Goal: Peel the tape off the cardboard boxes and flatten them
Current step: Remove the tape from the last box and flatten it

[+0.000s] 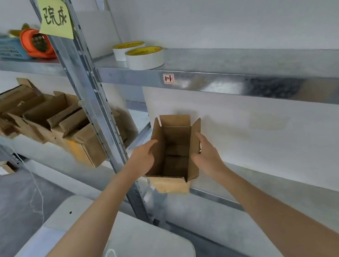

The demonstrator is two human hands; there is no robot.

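A small brown cardboard box [175,151] stands on the lower metal shelf [216,197] with its top flaps open and its inside empty. My left hand [144,158] lies flat against the box's left wall, fingers straight and pointing at the rim. On the other side, my right hand [206,153] holds the right wall, fingers on the outside and thumb at the flap's edge. A strip of clear tape [149,185] hangs off the box's near left corner.
A pile of opened and flattened cardboard boxes [43,121] fills the shelf bay to the left, behind a metal upright [98,106]. Two tape rolls [141,55] sit on the upper shelf. A grey table [135,248] lies below my arms.
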